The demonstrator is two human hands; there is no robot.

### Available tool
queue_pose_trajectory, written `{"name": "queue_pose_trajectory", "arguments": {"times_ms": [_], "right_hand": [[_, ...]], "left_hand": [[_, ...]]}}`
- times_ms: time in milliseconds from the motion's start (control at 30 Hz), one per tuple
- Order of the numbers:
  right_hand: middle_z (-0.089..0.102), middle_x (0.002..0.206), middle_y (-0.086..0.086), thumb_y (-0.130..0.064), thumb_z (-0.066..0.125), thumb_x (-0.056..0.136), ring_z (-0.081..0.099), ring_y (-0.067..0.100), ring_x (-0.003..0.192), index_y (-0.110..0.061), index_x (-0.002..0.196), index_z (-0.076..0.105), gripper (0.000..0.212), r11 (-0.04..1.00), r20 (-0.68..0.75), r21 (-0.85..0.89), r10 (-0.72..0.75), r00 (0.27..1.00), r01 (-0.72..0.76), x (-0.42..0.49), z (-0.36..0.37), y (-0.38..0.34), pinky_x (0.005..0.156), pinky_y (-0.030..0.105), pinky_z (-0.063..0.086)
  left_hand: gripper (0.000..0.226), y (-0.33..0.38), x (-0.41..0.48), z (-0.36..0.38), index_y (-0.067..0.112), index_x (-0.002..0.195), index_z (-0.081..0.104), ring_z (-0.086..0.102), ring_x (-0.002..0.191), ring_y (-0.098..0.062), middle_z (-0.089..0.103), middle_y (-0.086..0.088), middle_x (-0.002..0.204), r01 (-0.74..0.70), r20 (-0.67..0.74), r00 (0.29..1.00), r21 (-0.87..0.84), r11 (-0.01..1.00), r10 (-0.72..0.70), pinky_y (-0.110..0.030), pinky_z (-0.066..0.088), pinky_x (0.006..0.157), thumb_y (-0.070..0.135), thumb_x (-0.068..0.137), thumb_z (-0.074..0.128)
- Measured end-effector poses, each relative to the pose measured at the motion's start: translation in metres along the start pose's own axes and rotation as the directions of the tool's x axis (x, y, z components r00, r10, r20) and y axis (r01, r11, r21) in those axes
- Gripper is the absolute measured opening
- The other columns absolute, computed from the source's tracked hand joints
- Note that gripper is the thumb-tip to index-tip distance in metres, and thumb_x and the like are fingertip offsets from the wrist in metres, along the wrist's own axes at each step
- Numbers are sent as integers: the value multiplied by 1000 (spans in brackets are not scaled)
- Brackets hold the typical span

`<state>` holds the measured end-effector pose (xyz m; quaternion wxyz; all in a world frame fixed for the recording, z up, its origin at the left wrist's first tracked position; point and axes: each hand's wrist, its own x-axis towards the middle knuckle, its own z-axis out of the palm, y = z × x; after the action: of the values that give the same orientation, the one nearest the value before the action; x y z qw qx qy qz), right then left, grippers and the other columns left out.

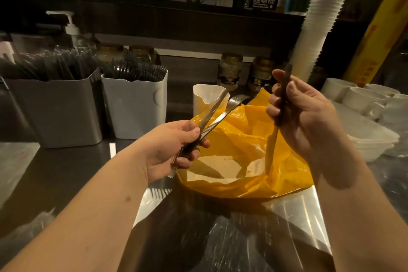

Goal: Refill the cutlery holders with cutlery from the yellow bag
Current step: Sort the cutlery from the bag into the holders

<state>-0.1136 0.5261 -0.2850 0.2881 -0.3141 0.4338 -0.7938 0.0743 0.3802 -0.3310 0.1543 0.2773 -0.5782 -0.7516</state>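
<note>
Nearby, two white holders stand packed with cutlery near the yellow bag.

Jars along back wall; pump bottle far left — cup stack, white bowls right.

The left hand and right hand are bare, the left forearm bearing perhaps a small mole.
</note>
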Motion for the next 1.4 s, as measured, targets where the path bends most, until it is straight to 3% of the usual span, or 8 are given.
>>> {"name": "queue_pose_trajectory", "arguments": {"times_ms": [233, 367, 700, 900, 1000, 1100, 1233, 1400], "right_hand": [[70, 80, 6, -9, 56, 99, 67, 19, 76, -13, 94, 67, 12, 986, -63, -100, 130, 990, -136, 8, -1, 14, 65, 30, 54], [71, 83, 10, 1, 69, 89, 71, 22, 68, -12, 112, 61, 27, 944, -125, -301, 97, 987, -131, 9, 1, 21, 61, 28, 57], [75, 83, 13, 4, 74, 80, 75, 30, 79, -1, 81, 60, 15, 758, 165, -650, 218, 962, -60, 7, -11, 11, 61, 31, 60], [67, 95, -9, 1, 68, 90, 67, 11, 87, -34, 106, 66, 39, 104, 228, -974, 445, 866, 203, -1, -3, 27, 77, 27, 61], [57, 103, -13, 2, 60, 93, 57, 10, 95, -37, 104, 63, 40, -42, 275, -941, 484, 831, 337, -8, 10, 42, 72, 20, 56], [55, 95, -13, 0, 60, 91, 54, 9, 88, -34, 89, 56, 34, -51, 295, -929, 492, 819, 366, -7, 8, 41, 66, 19, 48], [55, 99, -14, -20, 70, 93, 54, 7, 90, -33, 98, 60, 17, 167, 280, -955, 246, 928, 244, 3, -8, 26, 66, 15, 42], [60, 123, -9, -16, 68, 94, 57, 14, 113, -32, 113, 67, 25, 186, 288, -942, 31, 957, 278, 14, -14, 44, 88, 30, 57]], "left_hand": [[18, -8, 6, 5, 12, 115, 59, 49, 59, -13, 58, -10, 87, -29, -80, 996, 116, 993, 38, -19, 39, 45, 22, 107, 47], [17, -14, 8, 8, 19, 117, 60, 49, 66, -17, 57, -11, 95, -55, -91, 992, 277, 959, 84, -19, 40, 47, 27, 106, 49], [6, -18, 10, 7, 27, 109, 53, 59, 70, -13, 62, -4, 102, -90, -103, 981, 499, 862, 162, -19, 50, 57, 28, 105, 49], [8, -28, 17, 3, 34, 109, 45, 60, 91, -13, 58, 7, 103, -166, -97, 935, 729, 664, 341, -23, 54, 70, 27, 107, 43], [9, -28, 17, 3, 35, 113, 45, 60, 94, -15, 57, 5, 105, -145, -74, 952, 747, 649, 298, -26, 56, 75, 28, 107, 42], [12, -27, 17, 2, 33, 117, 47, 60, 93, -15, 57, 1, 105, -89, -103, 969, 700, 709, 224, -25, 52, 71, 27, 107, 44], [10, -25, 15, -2, 31, 114, 51, 59, 85, -17, 61, -5, 103, -51, -76, 989, 638, 768, 129, -25, 49, 67, 26, 106, 47], [8, -21, 9, -1, 27, 108, 57, 44, 60, -12, 59, -9, 92, -33, 50, 999, 515, 856, 8, -21, 39, 54, 23, 104, 52]]}}
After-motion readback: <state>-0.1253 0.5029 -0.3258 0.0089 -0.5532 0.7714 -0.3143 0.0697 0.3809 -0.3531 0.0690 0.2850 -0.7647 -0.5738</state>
